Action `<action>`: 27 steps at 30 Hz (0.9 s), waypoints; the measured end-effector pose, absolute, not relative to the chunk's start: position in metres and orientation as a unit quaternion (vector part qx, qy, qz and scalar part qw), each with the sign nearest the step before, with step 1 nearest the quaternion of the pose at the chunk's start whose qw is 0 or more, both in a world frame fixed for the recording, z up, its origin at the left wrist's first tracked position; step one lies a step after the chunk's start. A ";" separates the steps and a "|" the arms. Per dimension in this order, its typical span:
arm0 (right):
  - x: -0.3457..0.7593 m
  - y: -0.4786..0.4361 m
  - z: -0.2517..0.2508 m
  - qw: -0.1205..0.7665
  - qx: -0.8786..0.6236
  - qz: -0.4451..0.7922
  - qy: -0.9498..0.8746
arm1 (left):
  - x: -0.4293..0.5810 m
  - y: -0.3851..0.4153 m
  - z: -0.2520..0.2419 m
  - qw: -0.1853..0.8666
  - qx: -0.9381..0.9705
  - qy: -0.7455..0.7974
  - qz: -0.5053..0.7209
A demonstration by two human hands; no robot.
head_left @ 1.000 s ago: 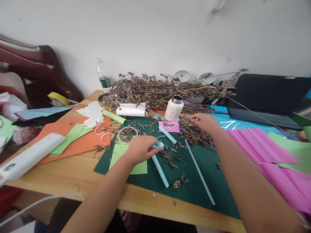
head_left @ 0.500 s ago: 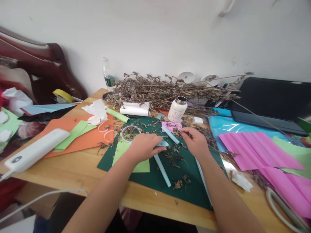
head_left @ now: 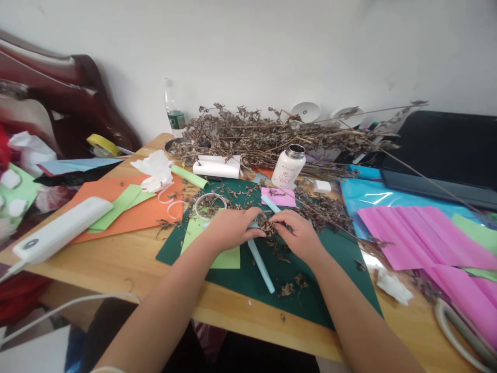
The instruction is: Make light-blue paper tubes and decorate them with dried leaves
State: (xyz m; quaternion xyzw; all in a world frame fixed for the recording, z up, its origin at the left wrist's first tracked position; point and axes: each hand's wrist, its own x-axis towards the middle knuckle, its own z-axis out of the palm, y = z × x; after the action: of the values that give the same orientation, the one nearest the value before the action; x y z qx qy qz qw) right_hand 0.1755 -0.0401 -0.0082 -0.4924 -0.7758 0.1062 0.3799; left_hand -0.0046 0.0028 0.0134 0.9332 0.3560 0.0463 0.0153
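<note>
My left hand [head_left: 229, 229] grips the top of a light blue paper cone [head_left: 261, 264] that lies on the dark green mat [head_left: 334, 282]. My right hand [head_left: 297, 234] is pinched on a small clump of dried leaves [head_left: 267, 225] right at the cone's mouth, where both hands meet. Loose dried bits [head_left: 289, 286] are scattered over the mat. A second light blue paper tube [head_left: 271, 204] lies just beyond the hands.
A heap of dried branches [head_left: 272, 137] runs along the back of the wooden table [head_left: 116, 269]. A white bottle [head_left: 288, 167], a tape ring [head_left: 209, 205], orange paper [head_left: 116, 207], pink paper [head_left: 419, 238], a white device [head_left: 58, 228] and a black laptop [head_left: 442, 166] lie around.
My right hand came back from the dried pile at the right with a pinch of leaves and now meets the left hand at the cone's mouth. The camera shifted slightly.
</note>
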 end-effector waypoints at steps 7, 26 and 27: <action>0.175 -0.039 -0.009 0.355 -0.483 0.088 -0.796 | -0.001 -0.001 0.011 0.026 0.937 0.344 0.057; 0.169 -0.042 -0.005 0.365 -0.542 0.128 -0.746 | 0.003 0.000 0.008 -0.027 0.943 0.314 0.104; 0.169 -0.042 -0.005 0.364 -0.549 0.129 -0.741 | 0.003 -0.001 0.008 -0.027 0.942 0.318 0.105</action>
State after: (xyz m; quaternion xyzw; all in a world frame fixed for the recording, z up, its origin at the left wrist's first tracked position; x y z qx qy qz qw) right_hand 0.1687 -0.0421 -0.0053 -0.5494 -0.7408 0.1293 0.3642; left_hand 0.0030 -0.0005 0.0080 0.9418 0.3181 0.1052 -0.0266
